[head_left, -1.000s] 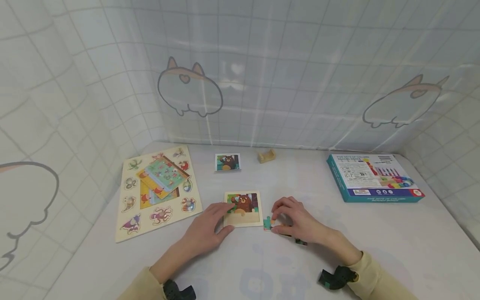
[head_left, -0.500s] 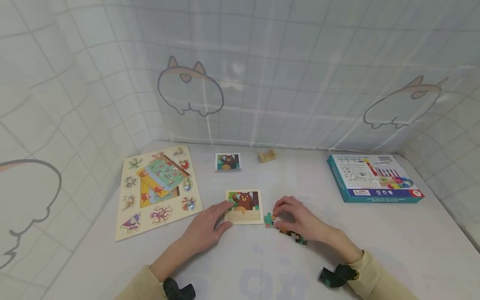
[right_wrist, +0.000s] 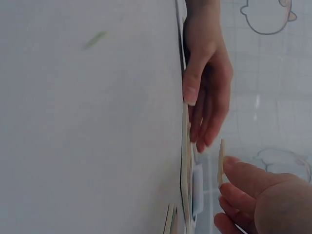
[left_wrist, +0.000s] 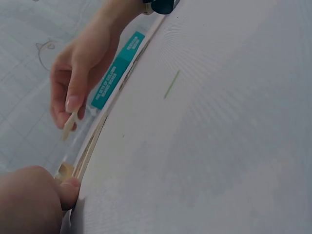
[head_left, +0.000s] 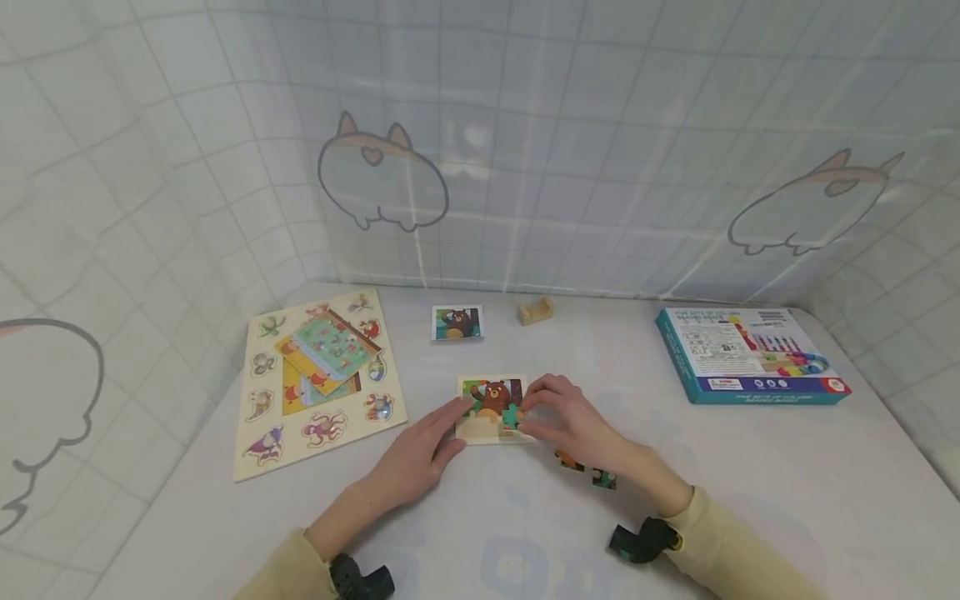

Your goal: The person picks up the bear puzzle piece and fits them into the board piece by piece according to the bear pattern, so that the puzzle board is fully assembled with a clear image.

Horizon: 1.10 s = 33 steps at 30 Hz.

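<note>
Sea-animal board (head_left: 255,462): left, cards (head_left: 333,350) on it.
Left hand (head_left: 411,458): fingers extended, touching puzzle tray (head_left: 474,433), lower centre.
Right hand (head_left: 573,425): pinches teal piece (head_left: 512,417) above tray, hiding tray's right edge.
Loose pieces (head_left: 603,479): just below right hand.
Box (head_left: 720,350): right.

Left forearm (head_left: 348,523): one, slanting inward and forward, bare beyond the beige cuff of the left sleeve (head_left: 288,575). Left hand (head_left: 415,455): one, low, back turned up, fingers extended, thumb spread apart from them. Right forearm (head_left: 658,479): one, slanting inward and forward from the beige right sleeve (head_left: 731,550). Right hand (head_left: 576,423): one, raised, fingers bent, thumb and fingertips in a pinch. Hands near each other, not touching.
</note>
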Motion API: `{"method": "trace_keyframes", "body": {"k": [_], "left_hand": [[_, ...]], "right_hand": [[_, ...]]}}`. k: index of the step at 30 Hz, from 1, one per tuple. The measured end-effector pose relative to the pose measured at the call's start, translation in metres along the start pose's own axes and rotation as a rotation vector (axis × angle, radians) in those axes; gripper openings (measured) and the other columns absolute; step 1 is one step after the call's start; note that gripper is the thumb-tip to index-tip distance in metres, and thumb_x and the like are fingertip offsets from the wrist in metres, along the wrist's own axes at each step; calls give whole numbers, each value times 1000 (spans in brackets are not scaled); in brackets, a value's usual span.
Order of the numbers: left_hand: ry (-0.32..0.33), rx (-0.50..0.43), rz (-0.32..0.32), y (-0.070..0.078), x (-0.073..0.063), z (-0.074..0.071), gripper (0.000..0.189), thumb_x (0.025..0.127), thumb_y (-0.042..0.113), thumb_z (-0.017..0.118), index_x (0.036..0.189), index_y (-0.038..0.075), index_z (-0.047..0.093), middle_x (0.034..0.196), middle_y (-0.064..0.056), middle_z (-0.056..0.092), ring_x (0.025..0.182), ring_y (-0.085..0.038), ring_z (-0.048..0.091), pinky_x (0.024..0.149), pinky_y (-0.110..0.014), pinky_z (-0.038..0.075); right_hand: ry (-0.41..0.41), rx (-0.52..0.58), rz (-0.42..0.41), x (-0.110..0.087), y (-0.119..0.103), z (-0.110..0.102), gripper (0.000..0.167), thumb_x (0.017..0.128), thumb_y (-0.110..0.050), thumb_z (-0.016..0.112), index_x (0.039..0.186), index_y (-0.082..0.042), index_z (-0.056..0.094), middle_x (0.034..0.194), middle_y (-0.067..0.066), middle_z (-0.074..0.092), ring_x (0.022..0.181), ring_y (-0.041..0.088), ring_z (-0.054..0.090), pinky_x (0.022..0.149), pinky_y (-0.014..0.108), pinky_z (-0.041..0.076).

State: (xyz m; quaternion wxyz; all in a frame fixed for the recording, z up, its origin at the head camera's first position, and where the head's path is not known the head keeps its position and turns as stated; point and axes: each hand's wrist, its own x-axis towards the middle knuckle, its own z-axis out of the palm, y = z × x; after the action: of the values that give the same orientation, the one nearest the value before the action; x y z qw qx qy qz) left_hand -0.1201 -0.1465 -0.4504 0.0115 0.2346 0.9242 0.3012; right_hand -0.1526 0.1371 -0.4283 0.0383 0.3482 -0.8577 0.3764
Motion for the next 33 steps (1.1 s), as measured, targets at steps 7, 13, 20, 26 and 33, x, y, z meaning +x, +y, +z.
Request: {"method": "trace_keyframes", "body": {"k": [7, 13, 20, 26, 33], "left_hand": [[40, -13, -20, -1, 1, 2, 52, 100, 29, 62, 149, 18, 47, 153, -10, 47, 142, -27, 43, 115, -46, 40], [18, 4, -33, 0, 1, 3, 53, 101, 31, 61, 150, 17, 46, 154, -8, 47, 142, -25, 44, 115, -45, 41], [29, 35, -9, 0, 1, 0, 51, 101, 30, 60, 148, 16, 48, 152, -9, 49, 141, -26, 46, 113, -46, 42], [30, 45, 30, -2, 2, 0, 39, 102, 29, 59, 138, 15, 58, 152, -2, 50, 142, -22, 44, 113, -44, 43], [36, 45, 47, -2, 3, 1, 35, 101, 28, 60, 134, 16, 61, 152, 0, 50, 142, -21, 44, 113, -44, 43]], "right_hand": [[-13, 32, -19, 25, -12, 19, 13, 90, -21, 76, 98, -11, 72, 108, 0, 61, 103, 18, 52, 87, 36, 40], [-41, 7, -48, 32, -9, 34, 14, 90, -21, 76, 97, -10, 72, 109, 2, 61, 104, 17, 56, 89, 34, 47], [-35, -15, -46, 31, -7, 42, 16, 90, -20, 76, 100, -9, 71, 113, 2, 61, 109, 18, 55, 95, 39, 47], [-50, -41, -31, 31, -7, 44, 17, 91, -23, 75, 103, -11, 72, 114, 1, 61, 113, 19, 53, 93, 43, 44], [-35, -68, -20, 30, -6, 48, 18, 91, -25, 75, 103, -13, 72, 113, -1, 61, 113, 17, 52, 90, 39, 42]]}}
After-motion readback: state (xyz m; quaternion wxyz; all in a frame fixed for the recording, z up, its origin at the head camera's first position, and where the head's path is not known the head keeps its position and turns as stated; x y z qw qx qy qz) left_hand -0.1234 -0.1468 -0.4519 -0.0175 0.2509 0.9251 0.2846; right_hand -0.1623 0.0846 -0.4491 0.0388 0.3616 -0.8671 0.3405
